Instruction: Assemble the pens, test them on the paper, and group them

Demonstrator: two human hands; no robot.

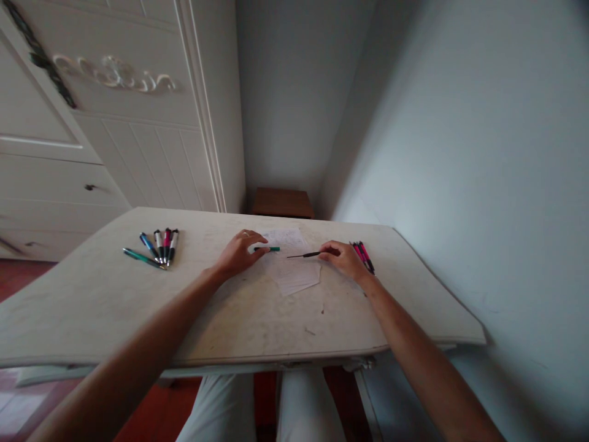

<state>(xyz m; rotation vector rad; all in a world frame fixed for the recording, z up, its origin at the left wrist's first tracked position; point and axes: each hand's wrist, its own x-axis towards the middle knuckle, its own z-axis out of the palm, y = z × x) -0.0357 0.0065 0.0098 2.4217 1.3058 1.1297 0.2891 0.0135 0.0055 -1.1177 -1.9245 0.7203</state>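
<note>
My left hand [240, 252] is closed on a short green pen barrel [275, 248], held level just above the papers between thumb and fingers. Facing it, my right hand [341, 256] pinches the black part of a pen [311, 254], from which a thin refill [294, 256] sticks out to the left. A gap separates the refill's tip from the green barrel. Beneath both lies a white paper [297, 279] with faint writing on its far part. Close beside my right hand are several pink and black pens [363, 255], partly hidden by it.
On the table's left side lies a group of pens: a green pen [143, 258], a blue pen [148, 244], a pink pen [166, 244] and two white ones. The white table [115, 319] stands near a grey wall [483, 153] and a white cabinet [151, 159]. Behind it is a brown wooden box [283, 201].
</note>
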